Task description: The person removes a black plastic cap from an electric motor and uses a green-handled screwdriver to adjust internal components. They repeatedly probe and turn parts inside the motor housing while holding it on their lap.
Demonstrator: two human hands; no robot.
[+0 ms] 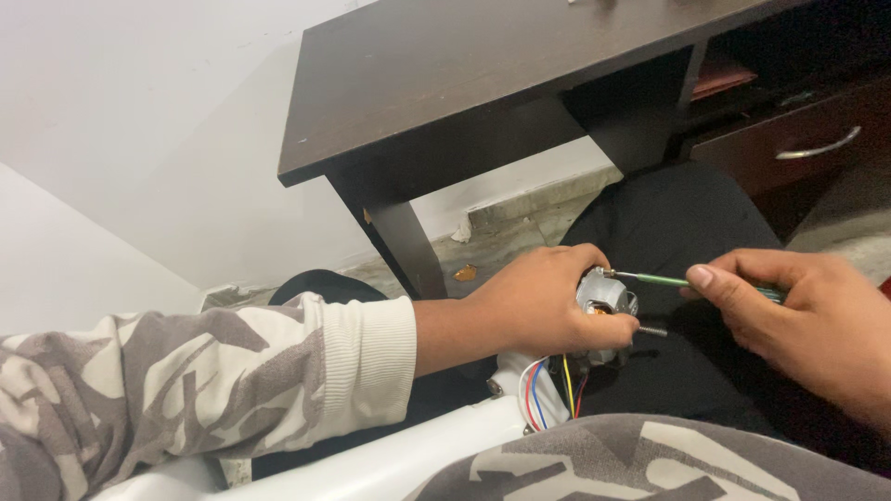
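Silver metal shows between the fingers of the left hand [538, 301], which is closed around a small electric motor [603, 299] held above the person's lap. The right hand [807, 320] pinches a green-handled screwdriver [691, 281], its thin tip set against the top of the motor housing. A short shaft [652, 330] sticks out of the motor toward the right hand. Red, blue, yellow and white wires [548, 394] hang from the underside of the motor, beside a white plastic part [520, 380]. Black trousers [687, 232] lie beneath both hands. Farther off stands a dark wooden desk [464, 83] with a metal drawer handle [819, 148].
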